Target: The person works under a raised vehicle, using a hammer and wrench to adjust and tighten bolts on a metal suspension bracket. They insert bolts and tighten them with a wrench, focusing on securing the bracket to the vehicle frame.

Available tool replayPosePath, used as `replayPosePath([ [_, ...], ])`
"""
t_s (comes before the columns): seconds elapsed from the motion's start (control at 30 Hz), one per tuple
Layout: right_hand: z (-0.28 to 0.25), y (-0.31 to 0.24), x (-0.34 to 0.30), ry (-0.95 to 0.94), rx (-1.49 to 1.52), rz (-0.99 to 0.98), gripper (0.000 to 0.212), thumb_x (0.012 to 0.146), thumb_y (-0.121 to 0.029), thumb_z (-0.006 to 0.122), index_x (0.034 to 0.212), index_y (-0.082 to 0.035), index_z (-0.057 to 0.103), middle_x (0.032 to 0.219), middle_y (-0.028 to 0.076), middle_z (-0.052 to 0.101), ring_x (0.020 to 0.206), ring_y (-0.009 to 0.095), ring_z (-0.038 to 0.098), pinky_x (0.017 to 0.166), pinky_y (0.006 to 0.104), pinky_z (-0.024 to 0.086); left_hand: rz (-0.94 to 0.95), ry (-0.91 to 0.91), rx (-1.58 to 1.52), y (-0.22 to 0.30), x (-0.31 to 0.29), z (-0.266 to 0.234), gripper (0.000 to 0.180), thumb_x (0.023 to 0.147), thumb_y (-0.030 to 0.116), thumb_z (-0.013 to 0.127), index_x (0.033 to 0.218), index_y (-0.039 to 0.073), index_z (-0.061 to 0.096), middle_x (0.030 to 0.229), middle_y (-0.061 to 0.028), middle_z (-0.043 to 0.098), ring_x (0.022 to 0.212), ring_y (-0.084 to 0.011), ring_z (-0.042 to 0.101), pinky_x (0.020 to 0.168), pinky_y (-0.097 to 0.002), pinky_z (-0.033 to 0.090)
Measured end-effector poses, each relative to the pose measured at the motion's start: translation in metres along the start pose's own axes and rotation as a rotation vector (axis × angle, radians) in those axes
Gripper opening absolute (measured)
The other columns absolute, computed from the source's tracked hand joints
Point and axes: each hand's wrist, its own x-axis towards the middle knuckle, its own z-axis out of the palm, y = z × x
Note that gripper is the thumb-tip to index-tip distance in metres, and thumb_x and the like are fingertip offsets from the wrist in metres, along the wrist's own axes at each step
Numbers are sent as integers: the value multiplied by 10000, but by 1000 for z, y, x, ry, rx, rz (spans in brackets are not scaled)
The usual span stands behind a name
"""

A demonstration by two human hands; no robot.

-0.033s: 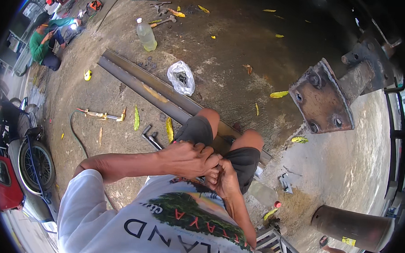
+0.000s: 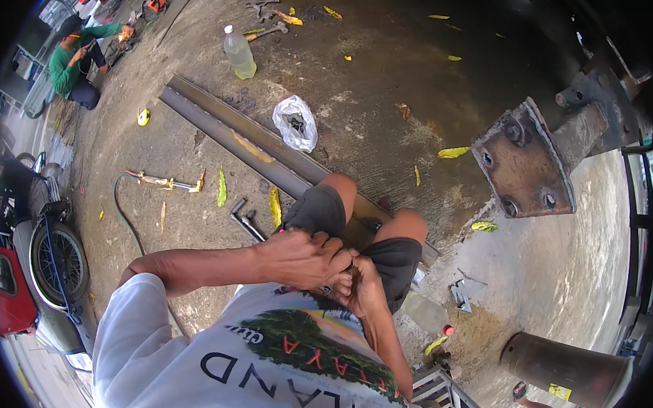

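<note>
Counting 2 bare hands, meeting between the 2 knees and the 1 white shirt: left hand knuckles up, fingers curled tight; right hand against it, fingers bent inward. Cannot tell whether pinching anything — inner fingertips hidden. Just beside the left hand, 1 dark bent tool, touching or apart unclear. Under and beyond the knees, 2 parallel strips of steel; cannot tell whether 1 channel or 2 bars. Next to them, 1 plastic bag of small dark pieces, too small to count.

Farther out, on the left: 1 brass torch, 1 yellow tape measure, 1 hammer and 1 co-worker in green sleeves, low to the ground. Bottles, 2 in all — 1 with yellowish liquid, 1 red-capped. On the right, 1 rusty plate with 4 holes, plus 1 dark cylinder lying sideways.
</note>
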Motion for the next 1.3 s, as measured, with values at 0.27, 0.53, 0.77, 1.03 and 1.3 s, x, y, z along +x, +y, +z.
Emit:
replayPosePath([
  [0.27,18,-8,23,55,-147,-65,441,1021,-482,499,797,-105,535,578,10,454,440,138,405,394,282,333,-58,96,-206,-17,-17,22,277,945,271,630,900,26,511,771,-144,588,628,-298,668,501,-397,527],
  [0.53,30,-3,44,267,-591,-603,661,1091,-528,322,625,-76,445,495,17,409,419,129,433,391,304,347,-401,298,-854,-25,-2,29,466,1105,370,398,933,-38,545,783,-251,578,750,-494,599,655,-540,478],
  [0.77,8,-5,70,373,-831,-809,711,1111,-456,311,624,42,454,500,85,471,469,175,513,458,369,371,-659,276,-1064,-29,14,38,529,1109,396,364,868,-30,564,696,-197,553,639,-398,557,618,-453,454],
  [1.03,-26,1,57,402,-698,-437,527,1072,-476,489,743,-64,520,598,-8,453,473,86,449,432,272,432,-911,315,-822,-120,0,135,481,1043,416,492,941,-34,630,824,-270,650,834,-507,608,745,-529,477],
  [1.3,-72,20,-29,833,-844,-560,491,1056,-373,592,688,-97,421,584,-39,417,520,44,403,463,266,339,-1135,146,-545,-348,-51,289,310,883,227,645,1151,91,719,1059,-230,713,1001,-418,684,885,-456,541],
])
